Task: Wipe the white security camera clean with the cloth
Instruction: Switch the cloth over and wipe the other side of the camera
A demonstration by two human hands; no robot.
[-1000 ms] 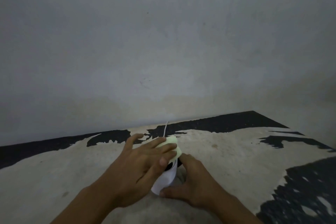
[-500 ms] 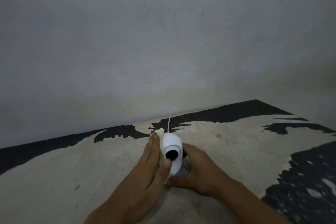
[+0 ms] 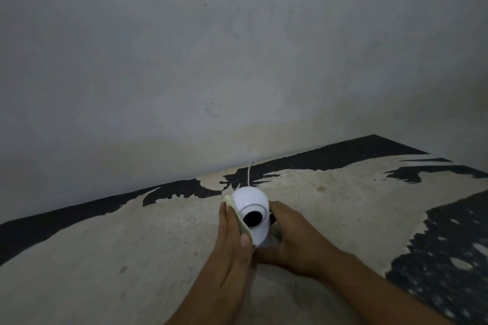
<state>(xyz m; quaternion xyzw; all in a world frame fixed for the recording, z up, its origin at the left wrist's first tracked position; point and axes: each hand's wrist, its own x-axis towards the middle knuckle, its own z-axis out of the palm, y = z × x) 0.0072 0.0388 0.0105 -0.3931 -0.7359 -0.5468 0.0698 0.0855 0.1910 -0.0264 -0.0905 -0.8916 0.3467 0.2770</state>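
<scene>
A grey plastered wall (image 3: 237, 47) fills the upper half of the view, stained a dull yellow along its foot. Below it stretches the tabletop (image 3: 105, 258), a pale, worn surface with ragged black patches (image 3: 449, 258) where the light coating has flaked off: a long dark strip along the wall and a larger area at the right edge.

Two bare forearms reach in from the bottom of the frame. The right hand (image 3: 293, 240) curls around the right side and lower part of the white security camera (image 3: 250, 208), thumb along the front of its base and fingers wrapped behind, closed firmly on it. The left hand (image 3: 232, 240) is held flat and nearly straight, fingers together, pressing the cloth (image 3: 239, 215) against the camera's left side; its thumb tip lies at the cloth's lower end.

The camera stands near the middle of the tabletop, a little toward the wall, between the two hands. It is upright, its rounded head on a narrower base, with the round black lens (image 3: 253, 217) facing the viewer. Its base is hidden by the hands, so whether it rests on the surface or is lifted slightly cannot be told in this dim light.

The cloth is pale yellow-green and shows only as a thin folded edge between palm and camera.

A thin white cable (image 3: 249, 173) runs from behind the camera's head up toward the wall.
</scene>
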